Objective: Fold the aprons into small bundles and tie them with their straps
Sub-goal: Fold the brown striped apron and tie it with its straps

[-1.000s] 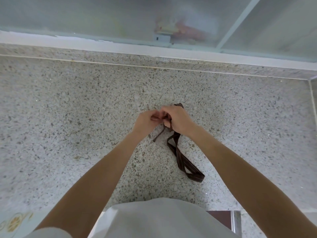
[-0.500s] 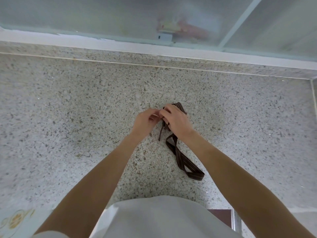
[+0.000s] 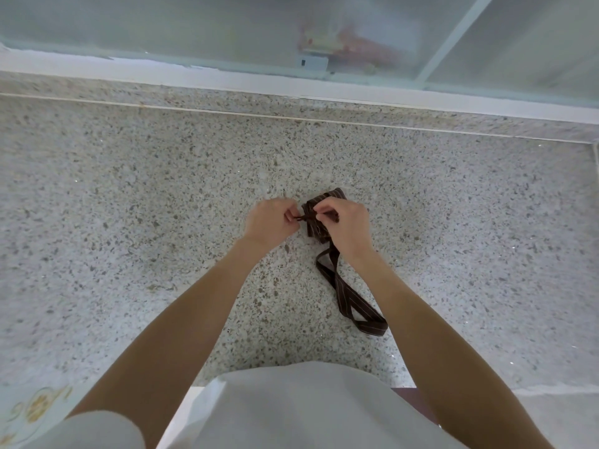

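Apron bundle, brown pinstripe: knot being drawn

Item: folded apron bundle, dark brown with fine pale stripes, laid on the speckled stone countertop near its middle, well apart from the frosted glass panel at the back edge. Only one apron is seen.

Position of hands: the left hand is held just beside the bundle's left edge, its fingers curled, a short strap end pinched between thumb and forefinger. The right hand is laid over the bundle's right half, thumb and forefinger pinched on the same strap where it crosses the top, the remaining fingers curled beneath.

Step in hand: judged to be the tying stage; folding appears complete, and the strap is being pulled taut across the bundle. Whether a knot is already formed cannot be told, as the crossing is hidden by the fingers.

Next move, as judged: opposed pulls to either side are called for, with the bundle pressed down so that the folds are not sprung open. The loose strap loop is left to be wound or tucked.

Orientation: the bundle's long axis is set roughly away from the person, tilted slightly rightward at the far end. The loose loop is trailed from the near end toward the person and to the right, lying flat on the stone, its closed end nearest the white garment.
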Motion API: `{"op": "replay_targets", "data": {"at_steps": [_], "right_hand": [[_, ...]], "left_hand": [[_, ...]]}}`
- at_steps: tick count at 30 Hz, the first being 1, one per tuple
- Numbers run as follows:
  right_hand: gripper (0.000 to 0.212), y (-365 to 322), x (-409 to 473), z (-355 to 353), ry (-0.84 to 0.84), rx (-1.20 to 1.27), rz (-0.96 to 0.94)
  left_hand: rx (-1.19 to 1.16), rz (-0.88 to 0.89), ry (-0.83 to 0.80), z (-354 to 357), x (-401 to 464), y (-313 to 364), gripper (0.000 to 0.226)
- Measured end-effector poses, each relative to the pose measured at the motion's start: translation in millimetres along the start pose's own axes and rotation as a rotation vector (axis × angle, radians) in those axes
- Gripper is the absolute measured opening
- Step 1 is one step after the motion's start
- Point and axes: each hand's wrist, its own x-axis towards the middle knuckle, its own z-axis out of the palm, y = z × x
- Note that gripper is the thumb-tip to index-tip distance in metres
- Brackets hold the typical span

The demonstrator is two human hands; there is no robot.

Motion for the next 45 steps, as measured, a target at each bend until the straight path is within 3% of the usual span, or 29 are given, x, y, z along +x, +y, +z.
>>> {"op": "replay_targets", "data": {"at_steps": [5, 12, 15, 18, 21, 24, 30, 34, 40, 43, 45], "right_hand": [[0.013, 9, -8, -11, 0.084, 0.094, 0.197], [0.02, 10, -20, -21, 0.063, 0.134, 0.202], [0.031, 19, -45, -40, 0.078, 0.059, 0.118], [0.025, 32, -94, -44, 0.212, -0.023, 0.116], [0.019, 40, -150, -25, 0.125, -0.08, 0.16], [0.031, 45, -200, 0, 0.035, -0.238, 0.251], [0.03, 42, -239, 21, 0.076, -0.391, 0.467], [0.022, 22, -262, 4, 0.203, -0.148, 0.596], [0.008, -10, -290, -48, 0.662, 0.403, 0.693], [0.013, -11, -318, -80, 0.826, 0.721, 0.686], [0.01, -11, -342, -103, 0.871, 0.763, 0.655]], "left_hand": [[-0.004, -0.078, -0.015, 5, -4, -12, 0.008], [0.079, -0.024, -0.035, 5, -12, -18, 0.014], [0.014, 0.03, 0.087, -6, -25, -12, 0.031], [-0.048, 0.19, 0.18, -12, -47, 3, 0.029], [-0.059, 0.396, 0.005, 3, -71, 12, 0.026], [0.08, 0.669, -0.236, 32, -86, 21, 0.037], [0.502, 0.82, -0.578, 66, -96, 42, 0.057], [0.446, 0.859, -0.564, 75, -106, 58, 0.049], [0.271, 0.985, -0.385, 68, -123, 106, 0.025], [0.046, 0.9, -0.523, 59, -146, 147, 0.027], [-0.117, 0.784, -0.659, 58, -168, 177, 0.024]]}}
